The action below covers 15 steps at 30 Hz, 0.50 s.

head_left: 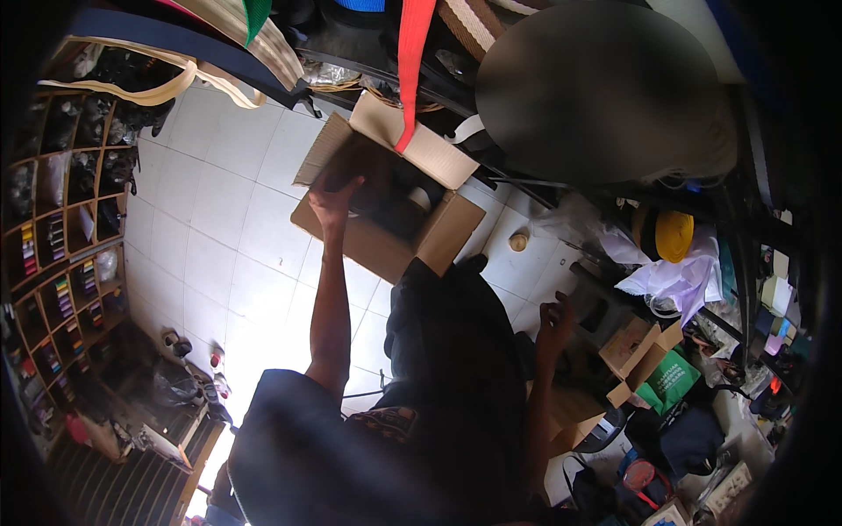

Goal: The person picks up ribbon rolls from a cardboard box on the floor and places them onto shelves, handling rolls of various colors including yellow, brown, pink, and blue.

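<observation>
Wooden cubbyhole shelving [66, 223] stands at nine o'clock, then white floor tiles [210, 210]; an open cardboard box [373, 250] sits toward eleven. The left hand [331, 203] reaches its edge, thumb spread, grip unclear; the right hand [554, 323], at four, curls loosely, fingers parted.

I'm seeing, via my remote feed, a plain brown cardboard box [379, 249], white floor tiles [210, 228] w/ thin grey grid lines, a bright red strap [412, 66], a brown-&-cream striped strap [472, 26], a yellow roll [674, 237], pale lilac sheeting [671, 287], a green bag [670, 380] w/ white print, & v. dark trousers [438, 324].
</observation>
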Each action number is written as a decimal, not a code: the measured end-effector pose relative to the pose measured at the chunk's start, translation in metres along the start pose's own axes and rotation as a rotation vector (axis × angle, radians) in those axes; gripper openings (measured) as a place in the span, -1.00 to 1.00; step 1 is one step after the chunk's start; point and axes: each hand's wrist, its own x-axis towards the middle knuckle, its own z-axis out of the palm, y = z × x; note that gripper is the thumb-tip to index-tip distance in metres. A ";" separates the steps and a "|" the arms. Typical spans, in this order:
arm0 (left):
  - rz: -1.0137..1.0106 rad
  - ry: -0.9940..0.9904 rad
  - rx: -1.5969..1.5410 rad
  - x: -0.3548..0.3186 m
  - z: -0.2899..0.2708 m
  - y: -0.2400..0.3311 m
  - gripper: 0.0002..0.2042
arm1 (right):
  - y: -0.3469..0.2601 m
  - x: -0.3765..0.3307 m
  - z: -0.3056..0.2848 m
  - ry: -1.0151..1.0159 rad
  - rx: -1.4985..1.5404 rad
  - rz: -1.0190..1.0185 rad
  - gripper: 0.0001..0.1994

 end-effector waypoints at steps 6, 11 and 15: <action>-0.188 -0.245 -0.468 -0.032 -0.049 0.087 -0.44 | -0.080 0.032 0.045 -0.359 0.179 -0.156 -0.69; -0.050 -0.427 -0.554 -0.070 -0.066 0.159 -0.55 | -0.182 0.053 0.089 -0.673 0.515 -0.292 -0.32; 0.038 -0.578 -0.532 -0.103 -0.058 0.197 -0.53 | -0.203 0.057 0.082 -0.618 0.554 -0.319 -0.23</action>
